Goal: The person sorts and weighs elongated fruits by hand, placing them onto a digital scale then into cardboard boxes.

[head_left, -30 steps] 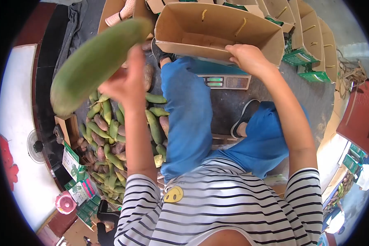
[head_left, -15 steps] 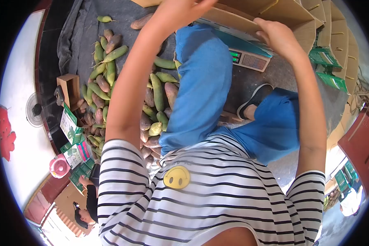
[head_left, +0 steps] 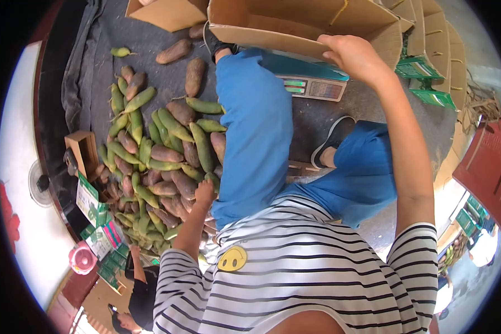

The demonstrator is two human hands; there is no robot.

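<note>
My left hand (head_left: 205, 192) is down at the right side of a pile of green and reddish-brown radishes (head_left: 167, 154), its fingers against a green one beside my knee; its grip is partly hidden. Up at the right, my right hand (head_left: 353, 55) has its fingers bent over the near rim of an open cardboard box (head_left: 273, 34). That box sits on a teal scale (head_left: 317, 88) with a lit green display.
Another cardboard box (head_left: 170, 14) stands at the top. More cartons (head_left: 431, 47) line the right. A small box (head_left: 84, 153), a pink fan (head_left: 82, 258) and a co-worker in black (head_left: 145, 298) are at the left.
My left hand has moved from above the box down to the radish pile. My right hand remains at the box rim. The view has shifted, showing more of the pile.
</note>
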